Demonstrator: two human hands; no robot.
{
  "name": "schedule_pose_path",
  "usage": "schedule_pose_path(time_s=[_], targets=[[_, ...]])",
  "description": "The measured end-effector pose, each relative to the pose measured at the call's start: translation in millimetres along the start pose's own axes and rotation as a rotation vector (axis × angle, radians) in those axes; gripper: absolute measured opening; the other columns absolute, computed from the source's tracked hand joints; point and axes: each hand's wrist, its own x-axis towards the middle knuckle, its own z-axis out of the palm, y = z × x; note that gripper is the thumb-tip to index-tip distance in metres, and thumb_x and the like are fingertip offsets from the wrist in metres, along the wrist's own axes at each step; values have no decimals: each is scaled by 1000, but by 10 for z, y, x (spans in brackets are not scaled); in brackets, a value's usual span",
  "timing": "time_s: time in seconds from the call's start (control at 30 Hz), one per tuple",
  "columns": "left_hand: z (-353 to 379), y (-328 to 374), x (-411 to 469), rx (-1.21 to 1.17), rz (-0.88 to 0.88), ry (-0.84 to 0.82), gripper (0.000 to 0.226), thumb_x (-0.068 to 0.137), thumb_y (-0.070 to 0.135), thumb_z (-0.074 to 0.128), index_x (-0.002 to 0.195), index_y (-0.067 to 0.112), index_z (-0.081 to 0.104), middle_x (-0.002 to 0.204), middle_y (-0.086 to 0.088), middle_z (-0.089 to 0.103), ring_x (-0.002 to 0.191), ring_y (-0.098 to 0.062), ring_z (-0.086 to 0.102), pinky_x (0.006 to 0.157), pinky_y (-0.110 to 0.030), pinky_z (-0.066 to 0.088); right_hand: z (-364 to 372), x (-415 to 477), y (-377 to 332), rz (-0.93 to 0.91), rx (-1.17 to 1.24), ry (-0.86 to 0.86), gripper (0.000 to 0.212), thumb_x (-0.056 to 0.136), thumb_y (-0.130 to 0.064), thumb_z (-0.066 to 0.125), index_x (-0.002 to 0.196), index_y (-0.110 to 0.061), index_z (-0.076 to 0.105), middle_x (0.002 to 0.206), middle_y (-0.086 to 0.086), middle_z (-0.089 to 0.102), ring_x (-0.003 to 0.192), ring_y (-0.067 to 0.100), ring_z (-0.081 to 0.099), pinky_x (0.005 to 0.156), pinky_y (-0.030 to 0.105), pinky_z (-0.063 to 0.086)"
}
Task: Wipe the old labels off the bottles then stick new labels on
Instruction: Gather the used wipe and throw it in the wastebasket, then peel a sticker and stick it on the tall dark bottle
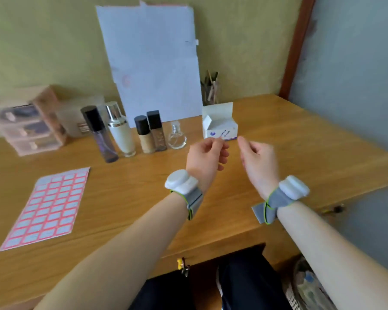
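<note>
Two bare forearms reach in from the lower edge over the pale wooden table point(278, 139), each wrist strapped with a grey band carrying a white puck-shaped device. Taking the small white cardboard box with purple print point(220, 126) as the landmark, its top flap standing open: far to its left and toward the near edge lies a sheet of white labels outlined in red point(47, 206), flat on the table. Farther back on the left, against the green wall, stands a blurred stack of clear plastic drawers point(29, 128).

Left of the box, the bottles stand upright in a row: a tall purple-tinted bottle with a black cap point(101, 135), a cream bottle with a silver cap point(121, 130), a short beige bottle with a black cap point(145, 135), a darker square bottle with a black cap point(157, 132), and a small round clear glass bottle point(177, 136) closest to the box.

Just in front of the box, the left hand point(207, 153) hovers with fingers curled and thumb and forefinger pinched together; whether they pinch anything cannot be told. Right of it, slightly apart, the right hand point(257, 156) is likewise pinched at the fingertips, contents unclear. Behind the box a white paper sheet point(152, 59) leans on the wall, beside a cup of brushes point(211, 88).
</note>
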Motion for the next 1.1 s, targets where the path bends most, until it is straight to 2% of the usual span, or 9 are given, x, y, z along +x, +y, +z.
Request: schedule_pose_path(time_s=[0.13, 0.27, 0.43, 0.5, 0.63, 0.77, 0.83, 0.97, 1.1], targets=[[-619, -132, 181, 31, -10, 146, 27, 98, 14, 53, 77, 15, 68, 62, 4, 63, 54, -9, 57, 50, -21, 49, 768, 63, -175, -61, 35, -189, 55, 99, -28, 53, 50, -7, 41, 44, 1, 40, 45, 13, 36, 50, 31, 28], [-1130, -229, 322, 66, -43, 270, 25, 99, 14, 53, 80, 14, 70, 66, 3, 65, 56, -10, 58, 51, -21, 50, 1325, 147, -332, -124, 80, -339, 54, 100, -27, 53, 48, -15, 44, 43, -3, 41, 45, 12, 39, 53, 32, 34], [-1511, -206, 465, 103, -33, 412, 24, 97, 15, 54, 84, 10, 73, 62, 7, 66, 55, -7, 60, 51, -21, 52, 1634, 280, -369, -197, 107, -434, 54, 100, -29, 51, 53, -4, 50, 50, 14, 50, 43, 7, 41, 48, 17, 35], [-1584, -207, 457, 117, -48, 430, 24, 98, 16, 53, 89, 6, 73, 67, 4, 67, 57, -10, 60, 51, -23, 52, 1649, 293, -358, -181, 128, -465, 54, 100, -32, 51, 54, -4, 52, 48, 11, 52, 42, 5, 42, 48, 15, 36], [-1662, -219, 430, 165, -85, 426, 24, 98, 17, 54, 88, 8, 74, 71, 2, 68, 59, -11, 61, 52, -22, 53, 1696, 305, -333, -167, 121, -497, 54, 100, -32, 51, 50, -12, 53, 45, -1, 52, 44, 6, 47, 57, 28, 43], [-1800, -255, 389, 300, -56, 461, 20, 95, 21, 58, 83, 16, 74, 73, 6, 70, 63, -11, 61, 53, -24, 53, 1757, 268, -319, -152, 114, -534, 54, 100, -29, 51, 49, -14, 52, 45, -1, 52, 44, 8, 47, 58, 30, 42], [-1983, -253, 343, 457, -9, 474, 16, 94, 26, 62, 84, 21, 73, 77, 8, 71, 66, -10, 61, 57, -27, 52, 1779, 207, -301, -142, 100, -562, 53, 101, -30, 50, 51, -12, 54, 47, 4, 55, 45, 7, 48, 58, 29, 42], [-2447, -223, 325, 727, 3, 588, 12, 92, 30, 65, 80, 29, 69, 78, 15, 66, 76, -12, 60, 61, -20, 42, 1785, 144, -315, -150, 75, -601, 49, 100, -33, 52, 59, -10, 62, 56, 7, 64, 43, 1, 49, 53, 16, 38], [-2946, -235, 376, 913, -112, 647, 16, 94, 29, 58, 103, 27, 71, 107, 6, 71, 107, -25, 60, 89, -37, 50, 1880, 48, -465, -151, 88, -674, 35, 99, -31, 57, 73, -14, 72, 64, -3, 70, 40, 0, 51, 46, 15, 43]])
